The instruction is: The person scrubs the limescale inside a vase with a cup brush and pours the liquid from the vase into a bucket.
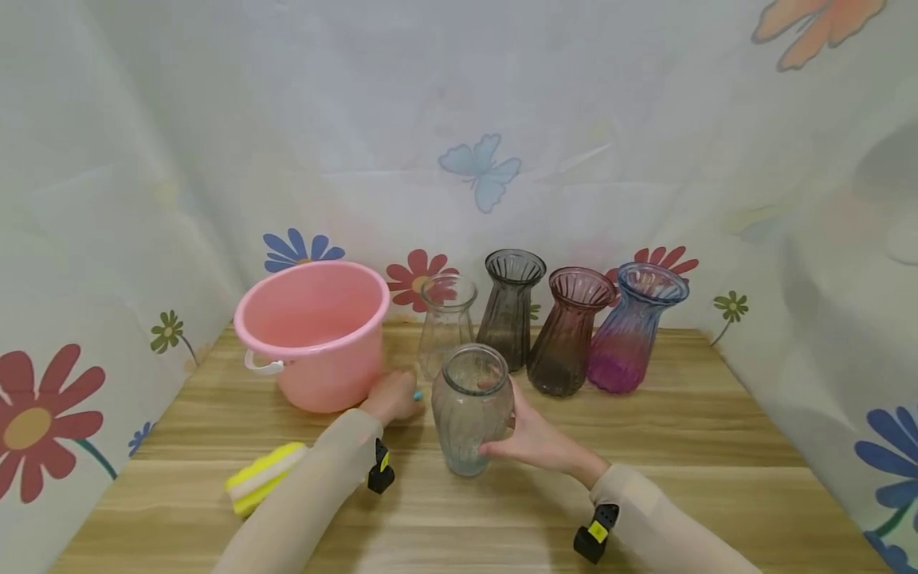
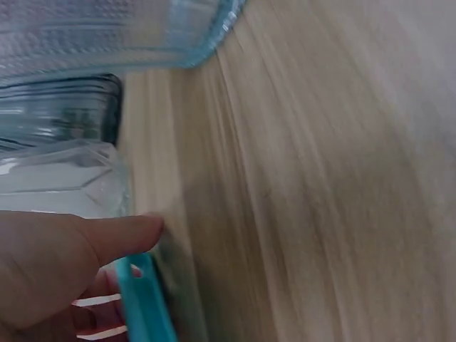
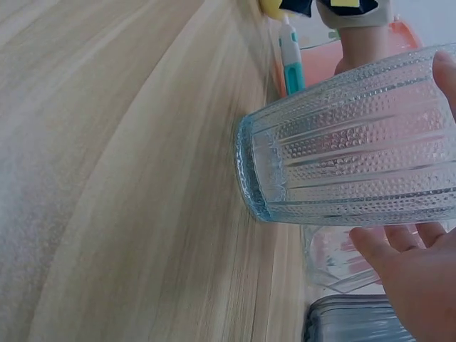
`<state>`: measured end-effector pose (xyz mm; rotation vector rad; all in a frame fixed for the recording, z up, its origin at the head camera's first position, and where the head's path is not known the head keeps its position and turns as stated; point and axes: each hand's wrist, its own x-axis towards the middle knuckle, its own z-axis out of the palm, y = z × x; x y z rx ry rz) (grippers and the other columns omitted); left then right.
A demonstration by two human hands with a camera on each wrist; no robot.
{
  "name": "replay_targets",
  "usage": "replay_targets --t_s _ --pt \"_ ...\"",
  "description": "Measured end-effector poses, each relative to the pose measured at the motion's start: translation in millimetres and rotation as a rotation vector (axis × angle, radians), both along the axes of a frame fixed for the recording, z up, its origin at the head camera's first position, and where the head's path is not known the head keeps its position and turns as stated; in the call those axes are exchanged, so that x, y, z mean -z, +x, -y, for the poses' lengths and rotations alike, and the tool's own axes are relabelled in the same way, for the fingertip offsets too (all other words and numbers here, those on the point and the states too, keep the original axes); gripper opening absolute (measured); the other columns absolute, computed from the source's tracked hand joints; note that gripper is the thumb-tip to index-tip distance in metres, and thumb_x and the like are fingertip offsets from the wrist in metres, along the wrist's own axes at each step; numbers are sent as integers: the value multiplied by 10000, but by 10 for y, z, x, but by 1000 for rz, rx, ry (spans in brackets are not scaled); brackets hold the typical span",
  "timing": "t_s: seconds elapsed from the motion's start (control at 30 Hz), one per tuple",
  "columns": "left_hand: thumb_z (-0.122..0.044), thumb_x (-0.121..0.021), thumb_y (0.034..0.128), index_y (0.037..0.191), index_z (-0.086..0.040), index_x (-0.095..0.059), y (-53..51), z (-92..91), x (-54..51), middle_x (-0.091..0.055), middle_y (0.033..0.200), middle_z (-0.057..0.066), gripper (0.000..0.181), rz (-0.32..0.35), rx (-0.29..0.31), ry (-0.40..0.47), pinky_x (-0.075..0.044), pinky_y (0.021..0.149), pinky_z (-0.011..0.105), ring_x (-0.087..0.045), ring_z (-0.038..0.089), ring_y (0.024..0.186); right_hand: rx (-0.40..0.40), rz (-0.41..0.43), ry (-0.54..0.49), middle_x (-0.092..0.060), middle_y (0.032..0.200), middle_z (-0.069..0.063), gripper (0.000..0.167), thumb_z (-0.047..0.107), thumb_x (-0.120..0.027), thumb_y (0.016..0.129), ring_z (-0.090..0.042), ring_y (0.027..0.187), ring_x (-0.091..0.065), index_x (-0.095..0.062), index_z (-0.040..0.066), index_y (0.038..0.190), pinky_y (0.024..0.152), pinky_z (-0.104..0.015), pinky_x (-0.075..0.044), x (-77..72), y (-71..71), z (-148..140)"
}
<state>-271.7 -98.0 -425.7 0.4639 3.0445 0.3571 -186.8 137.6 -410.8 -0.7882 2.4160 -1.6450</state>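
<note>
My right hand (image 1: 534, 434) holds a clear ribbed glass vase (image 1: 469, 414) from its right side, thumb in front and fingers behind. In the right wrist view the bluish base of the glass vase (image 3: 342, 153) is close to the tabletop; whether it touches cannot be told. Beside the pink bucket, my left hand (image 1: 394, 395) grips the teal handle (image 2: 146, 303) of a sponge brush, whose end pokes out past the fingers. The brush's yellow and white sponge head (image 1: 265, 478) lies left of the forearm, which hides most of the handle. Its white and teal handle (image 3: 291, 53) also shows in the right wrist view.
A pink bucket (image 1: 333, 371) with a white handle stands at the back left. Along the back are a clear vase (image 1: 441, 335), a grey vase (image 1: 508, 319), a reddish-brown vase (image 1: 566, 343) and a blue-to-pink vase (image 1: 627, 343). Flower-printed sheeting (image 1: 358, 96) encloses the wooden table (image 1: 681, 430).
</note>
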Motion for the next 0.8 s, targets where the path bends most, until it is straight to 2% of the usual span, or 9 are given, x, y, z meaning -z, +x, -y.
replay_targets --t_s 0.1,0.2,0.3,0.4,0.53,0.67,0.8 --pt "-124 -622 770 666 -53 -589 -30 -4 38 -607 781 104 130 7 -29 -2 -476 614 392 -551 218 683 -21 3 -14 -327 1415 -195 1056 128 -791 693 -347 1252 -406 -73 176 1466 973 -467 -398 23 -25 22" --pt "-123 -591 804 691 -50 -584 -54 5 47 -612 779 110 135 2 -29 20 -472 607 388 -573 234 699 -40 -11 -46 -326 1402 -222 1007 94 -790 684 -343 1251 -401 -134 153 1446 980 -479 -382 33 -51 28" --pt "-146 -551 855 757 -51 -553 -61 12 7 -586 744 100 136 -6 -17 78 -451 565 370 -560 229 672 -37 -17 -56 -333 1397 -215 993 79 -789 680 -339 1247 -404 -150 154 1435 980 -483 -380 36 -64 21" --pt "-185 -505 902 894 -50 -499 -57 35 -47 -537 697 67 136 -4 -2 169 -409 518 330 -515 201 614 -23 -8 -48 -339 1402 -190 990 85 -789 683 -333 1245 -409 -149 169 1434 979 -481 -382 43 -54 16" --pt "-198 -462 935 996 -51 -430 -3 64 -210 -540 658 23 162 32 38 287 -392 488 279 -516 157 543 -16 15 -53 -321 1414 -193 988 87 -784 692 -339 1254 -400 -137 170 1435 982 -486 -381 54 -34 20" --pt "-234 -457 946 968 -60 -425 50 64 -453 -548 634 4 178 72 89 402 -388 482 250 -512 129 511 -15 37 -66 -298 1435 -173 995 74 -781 690 -325 1274 -380 -128 174 1433 997 -477 -370 55 -23 25" --pt "-369 -449 940 893 -63 -517 95 37 -717 -451 586 -17 317 78 86 492 -345 472 238 -418 109 492 -22 45 -63 -318 1434 -155 1006 81 -785 684 -303 1265 -398 -116 185 1428 1000 -458 -364 50 -18 23"
